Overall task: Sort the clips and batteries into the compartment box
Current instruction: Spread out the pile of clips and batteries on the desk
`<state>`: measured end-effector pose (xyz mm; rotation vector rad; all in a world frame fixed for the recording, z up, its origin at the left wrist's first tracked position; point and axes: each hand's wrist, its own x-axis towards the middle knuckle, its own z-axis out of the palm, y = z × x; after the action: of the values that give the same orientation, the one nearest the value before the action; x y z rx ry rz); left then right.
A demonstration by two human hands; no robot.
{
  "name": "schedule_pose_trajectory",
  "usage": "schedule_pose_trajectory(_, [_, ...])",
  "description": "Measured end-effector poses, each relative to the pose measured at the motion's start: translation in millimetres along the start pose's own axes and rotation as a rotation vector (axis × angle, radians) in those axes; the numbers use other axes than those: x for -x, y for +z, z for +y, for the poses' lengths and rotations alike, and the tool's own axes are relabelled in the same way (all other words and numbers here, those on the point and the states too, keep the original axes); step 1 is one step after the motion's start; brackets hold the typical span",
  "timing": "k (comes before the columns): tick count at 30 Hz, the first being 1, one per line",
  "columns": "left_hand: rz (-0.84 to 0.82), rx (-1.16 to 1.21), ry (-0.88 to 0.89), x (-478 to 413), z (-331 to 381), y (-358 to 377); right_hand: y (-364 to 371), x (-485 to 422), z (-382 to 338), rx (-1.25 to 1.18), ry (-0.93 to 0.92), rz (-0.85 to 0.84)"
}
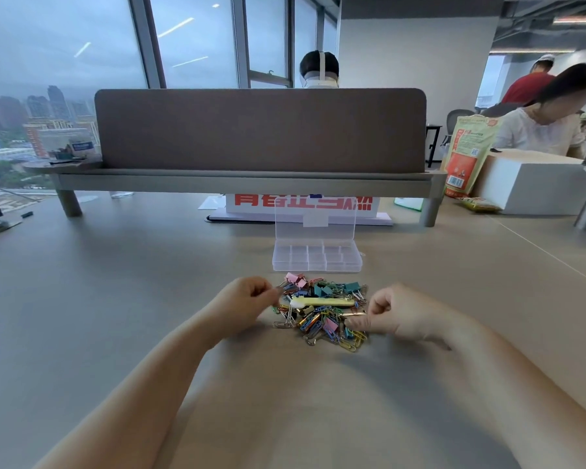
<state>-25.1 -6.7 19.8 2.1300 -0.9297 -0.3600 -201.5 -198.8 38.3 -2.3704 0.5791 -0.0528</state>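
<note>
At the left of the frame the bare table (pixel 99 299) runs back to a window with a city view. The left hand (pixel 242 304) sits a little left of centre, at the left edge of the pile (pixel 320 311). Its fingers are curled in and the thumb meets the fingertips, pinched on something small at the pile's edge; I cannot tell which piece it is.

The pile lies at the centre of the frame, between the two hands. It is a mix of coloured paper clips, pink and teal binder clips (pixel 351 286), and a few batteries (pixel 308 320) near its middle. A pale yellow stick (pixel 325 302) lies across it from left to right.

Just above the pile stands the clear box (pixel 317 260), its lid (pixel 315 218) raised upright. No pieces are visible in its compartments.

Right of centre, the right hand (pixel 391 316) touches the right edge of the pile. Its fingers are also curled, with the thumb (pixel 357 321) pressed low among the clips. Whether it grips one I cannot tell.

At the far right, well apart, a person sits behind a white block.
</note>
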Motion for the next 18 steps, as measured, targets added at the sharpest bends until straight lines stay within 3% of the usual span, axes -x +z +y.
schedule_pose_trajectory(1, [0.013,-0.198,0.057,0.4,-3.5,-1.5,0.3,1.5,-2.2,0.111,0.004,-0.004])
schedule_pose_trajectory(3, [-0.032,-0.363,0.097,2.8,-5.9,-6.9,3.6,4.8,-7.8,0.285,0.021,-0.018])
schedule_pose_trajectory(10, [-0.164,-0.637,0.064,10.3,2.9,-8.1,26.2,9.6,-18.1,0.714,0.03,0.066])
schedule_pose_trajectory(18, [-0.121,-0.841,0.14,9.6,7.2,5.7,45.1,6.8,-20.5,0.924,-0.037,0.104])
